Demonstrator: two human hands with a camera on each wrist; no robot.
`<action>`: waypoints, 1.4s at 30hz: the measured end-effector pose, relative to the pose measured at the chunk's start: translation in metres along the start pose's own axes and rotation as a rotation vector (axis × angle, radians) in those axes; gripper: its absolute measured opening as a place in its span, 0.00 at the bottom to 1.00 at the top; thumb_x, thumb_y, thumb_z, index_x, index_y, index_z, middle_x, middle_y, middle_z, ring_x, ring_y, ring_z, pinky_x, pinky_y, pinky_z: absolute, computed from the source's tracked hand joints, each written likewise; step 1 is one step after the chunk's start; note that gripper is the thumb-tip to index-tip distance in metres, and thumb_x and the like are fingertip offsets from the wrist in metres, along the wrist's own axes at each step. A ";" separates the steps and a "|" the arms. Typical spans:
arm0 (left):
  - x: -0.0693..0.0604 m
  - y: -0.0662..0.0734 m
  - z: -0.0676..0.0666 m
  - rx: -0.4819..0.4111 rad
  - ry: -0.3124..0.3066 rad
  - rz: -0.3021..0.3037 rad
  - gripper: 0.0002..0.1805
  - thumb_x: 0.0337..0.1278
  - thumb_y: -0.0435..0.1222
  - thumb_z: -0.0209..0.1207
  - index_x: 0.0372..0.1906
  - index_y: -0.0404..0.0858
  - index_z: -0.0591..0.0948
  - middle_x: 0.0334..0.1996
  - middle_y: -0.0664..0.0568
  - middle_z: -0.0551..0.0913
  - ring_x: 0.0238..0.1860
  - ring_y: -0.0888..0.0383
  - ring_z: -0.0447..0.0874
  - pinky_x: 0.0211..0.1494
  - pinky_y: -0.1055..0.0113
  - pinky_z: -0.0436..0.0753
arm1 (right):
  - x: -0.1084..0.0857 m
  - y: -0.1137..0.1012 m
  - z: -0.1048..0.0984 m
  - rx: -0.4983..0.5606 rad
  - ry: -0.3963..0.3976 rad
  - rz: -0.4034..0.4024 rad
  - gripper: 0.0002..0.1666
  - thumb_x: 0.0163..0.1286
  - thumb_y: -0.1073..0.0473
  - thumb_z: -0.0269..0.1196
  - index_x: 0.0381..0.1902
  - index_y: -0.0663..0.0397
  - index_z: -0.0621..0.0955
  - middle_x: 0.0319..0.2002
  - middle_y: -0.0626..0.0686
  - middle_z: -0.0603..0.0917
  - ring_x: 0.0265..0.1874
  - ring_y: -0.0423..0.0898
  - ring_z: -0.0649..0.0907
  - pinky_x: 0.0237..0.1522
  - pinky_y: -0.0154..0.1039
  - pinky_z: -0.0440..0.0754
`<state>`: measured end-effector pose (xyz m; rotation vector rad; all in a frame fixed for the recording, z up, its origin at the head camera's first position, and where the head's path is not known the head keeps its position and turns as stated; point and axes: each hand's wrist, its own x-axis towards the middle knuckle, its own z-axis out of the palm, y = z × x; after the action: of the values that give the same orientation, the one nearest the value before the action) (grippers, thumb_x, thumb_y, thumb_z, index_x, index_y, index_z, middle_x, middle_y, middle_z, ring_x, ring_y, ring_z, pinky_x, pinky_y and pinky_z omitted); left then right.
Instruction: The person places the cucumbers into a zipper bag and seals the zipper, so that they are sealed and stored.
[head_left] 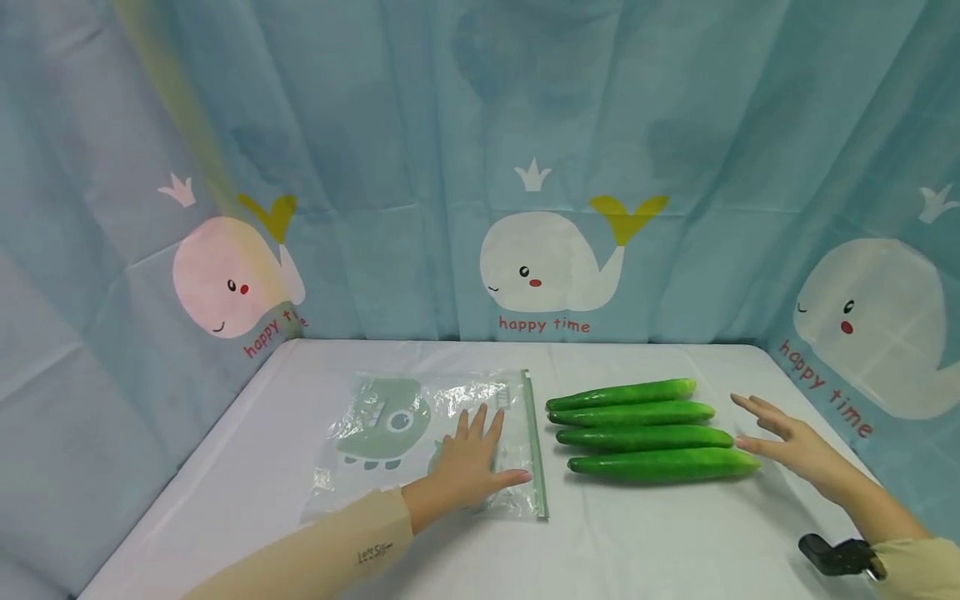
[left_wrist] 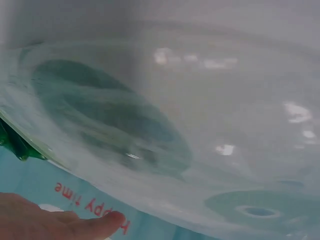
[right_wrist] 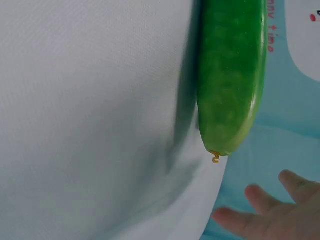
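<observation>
A clear zip bag (head_left: 397, 483) with a green cartoon print lies flat on the white table, its green zip edge facing right. My left hand (head_left: 468, 462) is over the bag with fingers spread; whether it touches the plastic I cannot tell. To the right of the bag, several green cucumbers (head_left: 660, 464) lie side by side in a stack of rows. Just beyond their right ends is my right hand (head_left: 795, 450), fingers extended and holding nothing. In the right wrist view, the nearest cucumber (right_wrist: 230, 75) shows its tip close to my fingers (right_wrist: 260, 200).
The white table (head_left: 600, 550) ends at the back against a blue curtain (head_left: 390, 167) printed with whales, which also hangs along both sides. A black object (head_left: 836, 557) is at the right wrist, by the sleeve.
</observation>
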<state>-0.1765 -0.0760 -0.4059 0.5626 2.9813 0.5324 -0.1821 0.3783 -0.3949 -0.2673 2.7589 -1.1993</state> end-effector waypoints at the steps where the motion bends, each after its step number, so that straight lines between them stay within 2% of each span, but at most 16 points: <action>1: 0.002 0.003 0.001 0.013 -0.015 0.002 0.54 0.52 0.65 0.58 0.76 0.36 0.55 0.75 0.35 0.50 0.73 0.31 0.45 0.63 0.32 0.61 | 0.000 0.000 0.001 -0.004 0.002 -0.004 0.44 0.72 0.54 0.58 0.76 0.62 0.50 0.72 0.77 0.39 0.64 0.83 0.49 0.49 0.79 0.56; 6: 0.012 0.018 0.006 0.084 -0.060 0.005 0.56 0.50 0.67 0.58 0.76 0.38 0.55 0.75 0.37 0.52 0.73 0.32 0.46 0.63 0.35 0.65 | 0.000 0.002 0.009 -0.026 0.013 -0.033 0.43 0.69 0.56 0.61 0.74 0.64 0.55 0.72 0.77 0.41 0.65 0.83 0.43 0.47 0.81 0.52; 11: 0.023 0.025 0.013 0.071 -0.084 -0.019 0.56 0.48 0.68 0.57 0.76 0.42 0.56 0.75 0.37 0.52 0.73 0.32 0.46 0.63 0.37 0.66 | 0.002 0.005 0.014 -0.051 0.011 -0.083 0.43 0.67 0.58 0.63 0.73 0.64 0.58 0.71 0.78 0.43 0.64 0.84 0.45 0.47 0.81 0.53; 18: 0.037 0.029 0.023 0.080 -0.118 -0.006 0.54 0.47 0.68 0.58 0.76 0.47 0.58 0.74 0.37 0.54 0.71 0.29 0.48 0.64 0.41 0.67 | 0.006 0.015 0.022 -0.138 0.019 -0.251 0.45 0.58 0.64 0.69 0.73 0.47 0.67 0.67 0.82 0.49 0.60 0.87 0.51 0.44 0.81 0.56; 24: 0.043 0.030 0.028 0.060 -0.141 -0.026 0.51 0.47 0.67 0.60 0.76 0.50 0.60 0.74 0.38 0.56 0.71 0.29 0.50 0.61 0.40 0.70 | 0.009 0.015 0.024 -0.182 0.026 -0.307 0.46 0.54 0.65 0.70 0.71 0.40 0.70 0.65 0.83 0.53 0.58 0.87 0.54 0.42 0.80 0.57; 30: 0.042 0.029 0.030 0.013 -0.148 -0.057 0.41 0.54 0.55 0.61 0.73 0.49 0.66 0.72 0.38 0.59 0.70 0.29 0.53 0.57 0.39 0.74 | 0.010 0.015 0.027 -0.188 0.020 -0.317 0.46 0.54 0.65 0.71 0.70 0.36 0.70 0.65 0.83 0.53 0.58 0.86 0.55 0.42 0.81 0.58; 33: 0.042 0.027 0.031 -0.012 -0.145 -0.055 0.36 0.54 0.49 0.60 0.70 0.47 0.69 0.72 0.38 0.60 0.70 0.29 0.54 0.57 0.39 0.74 | 0.009 0.016 0.027 -0.185 0.018 -0.318 0.46 0.53 0.65 0.71 0.70 0.34 0.71 0.66 0.83 0.53 0.59 0.86 0.54 0.42 0.80 0.57; 42: 0.041 0.021 0.028 -0.117 -0.164 -0.042 0.30 0.56 0.39 0.55 0.67 0.39 0.73 0.70 0.36 0.63 0.70 0.30 0.53 0.65 0.38 0.63 | 0.012 0.017 0.029 -0.252 0.036 -0.352 0.44 0.51 0.62 0.73 0.66 0.32 0.74 0.65 0.81 0.55 0.58 0.85 0.55 0.43 0.80 0.57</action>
<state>-0.2042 -0.0333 -0.4250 0.5057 2.7806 0.6198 -0.1901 0.3661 -0.4275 -0.7923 2.9786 -0.9182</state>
